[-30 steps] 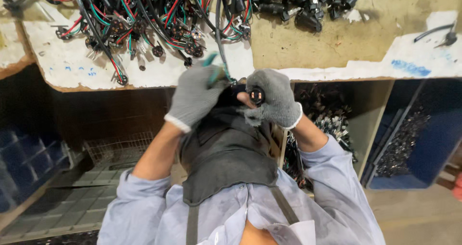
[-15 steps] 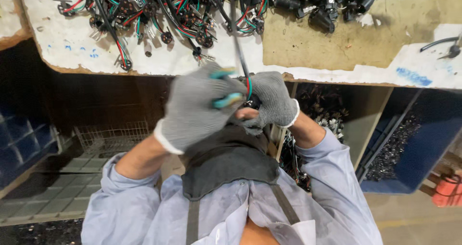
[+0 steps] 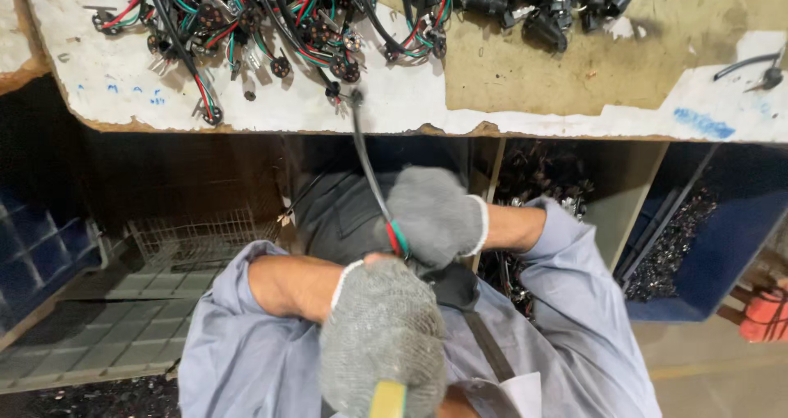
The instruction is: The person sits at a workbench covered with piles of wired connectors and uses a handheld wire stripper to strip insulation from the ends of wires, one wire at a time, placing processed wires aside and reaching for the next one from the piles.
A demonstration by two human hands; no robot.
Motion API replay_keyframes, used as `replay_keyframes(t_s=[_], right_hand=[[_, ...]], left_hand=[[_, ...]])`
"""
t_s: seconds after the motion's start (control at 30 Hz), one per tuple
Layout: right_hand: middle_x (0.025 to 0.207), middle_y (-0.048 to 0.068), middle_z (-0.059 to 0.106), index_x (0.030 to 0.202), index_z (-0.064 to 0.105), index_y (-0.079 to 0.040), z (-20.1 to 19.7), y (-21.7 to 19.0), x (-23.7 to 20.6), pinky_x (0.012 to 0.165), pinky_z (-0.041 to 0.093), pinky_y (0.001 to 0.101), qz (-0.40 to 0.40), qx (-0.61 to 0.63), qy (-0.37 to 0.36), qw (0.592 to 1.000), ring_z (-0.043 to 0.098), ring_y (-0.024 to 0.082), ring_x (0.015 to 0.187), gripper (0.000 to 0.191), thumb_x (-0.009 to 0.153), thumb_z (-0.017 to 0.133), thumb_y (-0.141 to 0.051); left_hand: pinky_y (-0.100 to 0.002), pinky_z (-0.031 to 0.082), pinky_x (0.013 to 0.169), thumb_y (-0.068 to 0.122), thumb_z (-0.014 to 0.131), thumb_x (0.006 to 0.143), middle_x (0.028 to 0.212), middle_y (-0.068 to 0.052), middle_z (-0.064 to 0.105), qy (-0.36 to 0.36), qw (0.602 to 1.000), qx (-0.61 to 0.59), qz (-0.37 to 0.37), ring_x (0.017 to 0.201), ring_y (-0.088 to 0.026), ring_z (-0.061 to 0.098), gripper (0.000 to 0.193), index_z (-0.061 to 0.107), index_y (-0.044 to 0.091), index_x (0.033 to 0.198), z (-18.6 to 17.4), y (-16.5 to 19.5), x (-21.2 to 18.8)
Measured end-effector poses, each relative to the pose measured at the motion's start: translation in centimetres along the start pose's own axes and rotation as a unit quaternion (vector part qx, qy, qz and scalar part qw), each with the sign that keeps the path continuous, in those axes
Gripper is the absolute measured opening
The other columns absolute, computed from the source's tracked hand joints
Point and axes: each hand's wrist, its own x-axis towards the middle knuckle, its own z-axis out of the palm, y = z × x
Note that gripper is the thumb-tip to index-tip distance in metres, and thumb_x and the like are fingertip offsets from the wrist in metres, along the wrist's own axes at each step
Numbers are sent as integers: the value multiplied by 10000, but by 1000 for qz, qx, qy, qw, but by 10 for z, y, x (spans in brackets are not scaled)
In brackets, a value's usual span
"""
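Head view, scene: I look straight down at a person in a grey-blue shirt and dark apron (image 3: 345, 221), both hands in grey knit gloves, standing at a worn worktop (image 3: 574, 65).

Head view, cable: a black cable (image 3: 367, 168) with red and green cores showing near its lower end. Its long axis runs from the hands up and slightly left to the worktop edge, ending near a small connector (image 3: 355, 98).

Head view, right hand: the right hand (image 3: 435, 214) is closed, its grip clamped on the cable's lower end. It is the hand nearer the cable.

Head view, left hand: the left hand (image 3: 382, 336) is raised close to the camera, just below the right hand. I cannot tell whether its grip is closed or what it holds; a yellow-green strip shows at its lower edge.

Head view, key relation: the cable lies up and away from the right hand's grip, towards the worktop, with the left hand behind it.

Head view, surroundings: a tangled wire pile (image 3: 271, 16) and black plugs (image 3: 550, 0) lie on the worktop. Blue bins (image 3: 722, 246) of dark parts sit lower right, and a wire basket (image 3: 197, 237) lower left.
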Motion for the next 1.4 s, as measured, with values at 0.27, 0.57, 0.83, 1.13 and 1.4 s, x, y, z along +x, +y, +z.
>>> replay_keyframes(t_s=[0.27,0.57,0.83,1.13,1.4], right_hand=[[711,1,619,813,678,-229,-10,2,3,607,423,445,-22,28,131,991,596,285,654,309,851,921,-417],[740,34,586,871,617,-133,-20,22,-3,630,435,401,34,192,121,973,591,297,660,362,858,847,-414],[718,34,606,818,667,-201,0,12,4,671,451,427,15,1,43,999,619,310,726,269,783,851,-394],[912,58,707,938,683,-174,20,19,-3,768,541,424,80,37,-31,996,704,296,887,280,723,763,-334],[1161,94,686,1287,628,-1,-12,21,-44,1022,534,307,279,242,517,772,662,153,1075,248,1050,702,-5]], left_hand=[[-399,545,818,306,684,969,1040,-60,658,-155,985,6,69,917,-212,650,232,672,129,1118,-19,20,71],[-409,543,799,239,703,929,1047,-72,676,42,986,157,-47,906,-236,669,242,691,93,1121,-88,107,46],[-419,540,782,180,720,893,1052,-83,692,-175,980,65,64,895,-257,685,260,707,61,1123,-31,60,104],[-387,523,709,253,916,928,985,-107,672,243,712,655,-68,866,-261,671,290,757,76,1093,-114,167,206],[-338,578,727,208,924,847,945,-68,705,257,848,455,-89,804,-233,708,345,755,137,1139,-75,141,193]])
